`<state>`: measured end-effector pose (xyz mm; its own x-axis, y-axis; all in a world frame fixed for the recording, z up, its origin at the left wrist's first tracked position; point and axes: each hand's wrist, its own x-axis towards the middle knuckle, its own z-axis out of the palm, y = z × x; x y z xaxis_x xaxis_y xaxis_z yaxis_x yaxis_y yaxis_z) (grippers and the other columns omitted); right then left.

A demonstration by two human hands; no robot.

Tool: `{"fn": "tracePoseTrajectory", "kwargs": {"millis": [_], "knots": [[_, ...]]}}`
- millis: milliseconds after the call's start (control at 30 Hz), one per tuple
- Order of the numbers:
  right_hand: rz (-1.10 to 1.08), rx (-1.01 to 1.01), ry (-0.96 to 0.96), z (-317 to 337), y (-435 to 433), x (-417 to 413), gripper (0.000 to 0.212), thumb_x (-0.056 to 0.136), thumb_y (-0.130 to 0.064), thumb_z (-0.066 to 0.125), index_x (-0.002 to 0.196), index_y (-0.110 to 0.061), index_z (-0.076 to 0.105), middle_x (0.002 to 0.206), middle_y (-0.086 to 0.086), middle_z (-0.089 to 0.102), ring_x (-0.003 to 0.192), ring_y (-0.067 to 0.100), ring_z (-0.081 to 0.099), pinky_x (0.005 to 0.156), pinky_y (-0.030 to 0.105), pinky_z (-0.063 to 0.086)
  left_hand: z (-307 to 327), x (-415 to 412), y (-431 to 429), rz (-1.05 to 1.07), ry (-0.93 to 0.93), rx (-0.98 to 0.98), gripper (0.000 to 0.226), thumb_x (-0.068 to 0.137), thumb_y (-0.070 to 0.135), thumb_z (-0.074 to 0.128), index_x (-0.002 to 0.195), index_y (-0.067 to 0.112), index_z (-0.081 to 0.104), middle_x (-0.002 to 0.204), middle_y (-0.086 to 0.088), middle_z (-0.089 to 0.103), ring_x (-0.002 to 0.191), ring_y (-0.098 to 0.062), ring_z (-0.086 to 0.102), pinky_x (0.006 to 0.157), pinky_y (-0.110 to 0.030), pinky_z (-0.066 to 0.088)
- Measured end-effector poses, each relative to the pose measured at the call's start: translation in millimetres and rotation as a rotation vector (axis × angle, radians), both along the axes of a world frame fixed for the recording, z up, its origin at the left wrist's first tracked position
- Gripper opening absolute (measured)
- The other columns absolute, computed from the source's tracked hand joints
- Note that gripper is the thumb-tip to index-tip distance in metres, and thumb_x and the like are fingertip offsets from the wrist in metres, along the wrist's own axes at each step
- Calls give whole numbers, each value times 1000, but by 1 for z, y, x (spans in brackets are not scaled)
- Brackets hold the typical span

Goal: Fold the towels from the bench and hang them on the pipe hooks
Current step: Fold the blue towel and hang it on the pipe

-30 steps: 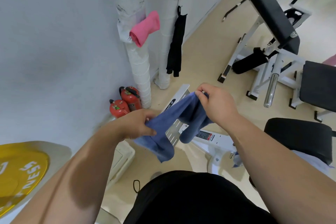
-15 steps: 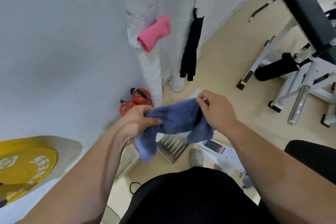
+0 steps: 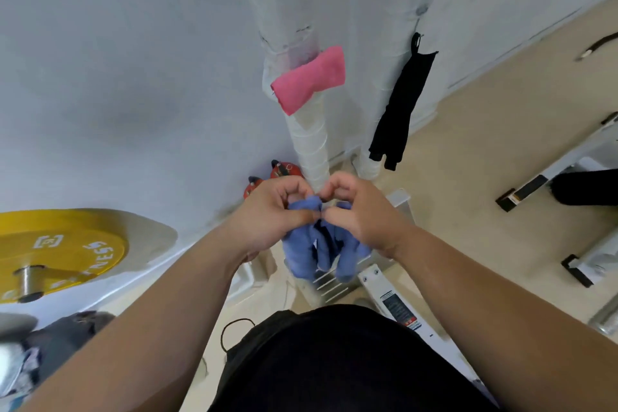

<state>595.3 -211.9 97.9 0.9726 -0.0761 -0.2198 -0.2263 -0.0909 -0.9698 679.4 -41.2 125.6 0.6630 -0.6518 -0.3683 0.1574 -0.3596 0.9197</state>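
Beyond, a pink towel (image 3: 309, 78) hangs on the wrapped pipe (image 3: 309, 140); left hand (image 3: 274, 214) and right hand (image 3: 359, 211) pinch the blue towel (image 3: 302, 254) together.

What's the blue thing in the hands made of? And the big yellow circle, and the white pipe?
The blue towel: soft cloth, maybe terry; it bunches and droops in limp folds.
The yellow weight plate: looks like matte rubber or plastic, with a shiny metal hub.
The pipe: wrapped in white tape or cloth; spiral bands show. Underneath is hidden.
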Motion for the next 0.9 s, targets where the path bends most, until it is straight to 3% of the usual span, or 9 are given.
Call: {"fn": "tracePoseTrajectory", "kwargs": {"millis": [100,167,267,400,500,633,767,833,900], "knots": [[108,155,28,12,-13,12,36,88,5,64,118,-15,64,97,17,73,88,12,68,85,22,54,8,3,-11,87,-37,-28,27,74,3,76,69,3,49,64,-9,47,64,-19,47,60,-30,38],[146,98,18,18,-17,18,26,92,2,64,113,-12,70,97,18,72,89,10,67,88,22,54,11,8,-10,68,-63,-14,39,74,3,76,58,15,42,57,-2,40,59,-19,39,55,-27,32],[176,-14,-44,20,-19,27,12,96,-3,64,97,-13,71,84,-2,68,80,2,61,79,15,48,15,15,-5,10,-39,38,40,72,9,71,53,21,39,63,-11,33,65,-26,29,57,-32,24],[10,-237,-89,13,-21,37,18,97,-11,62,90,-28,65,78,-6,61,71,6,53,70,16,43,17,29,7,10,65,22,18,75,3,62,71,15,48,70,-16,43,64,-23,40,57,-29,33],[-85,-285,-61,15,-19,40,8,98,-12,60,96,-15,67,75,-8,57,58,1,48,57,10,40,14,41,16,-36,105,60,23,78,5,69,100,7,64,82,-26,67,76,-25,64,70,-33,50],[-271,-317,2,16,-15,44,8,97,-11,60,95,-13,67,74,-7,57,50,-2,51,45,9,37,8,51,22,18,37,134,39,78,28,75,89,-9,66,77,-25,64,70,-35,58,68,-47,47],[-488,-253,157,12,-9,46,10,90,-11,66,91,-21,67,69,-4,55,54,0,51,53,12,41,-1,58,21,131,75,32,37,82,35,74,90,-1,68,87,-50,57,74,-73,52,65,-78,44],[-607,-99,171,17,4,47,23,89,-5,60,97,-26,63,70,-4,52,63,10,52,65,25,45,4,55,13,188,35,12,30,81,35,74,83,5,68,83,-47,59,71,-69,56,57,-68,47],[-650,65,149,24,21,49,32,88,3,52,101,-25,62,73,0,51,70,17,51,70,34,47,11,48,3,217,1,-20,26,87,22,72,72,3,63,70,-37,62,60,-51,61,55,-54,49]]}}
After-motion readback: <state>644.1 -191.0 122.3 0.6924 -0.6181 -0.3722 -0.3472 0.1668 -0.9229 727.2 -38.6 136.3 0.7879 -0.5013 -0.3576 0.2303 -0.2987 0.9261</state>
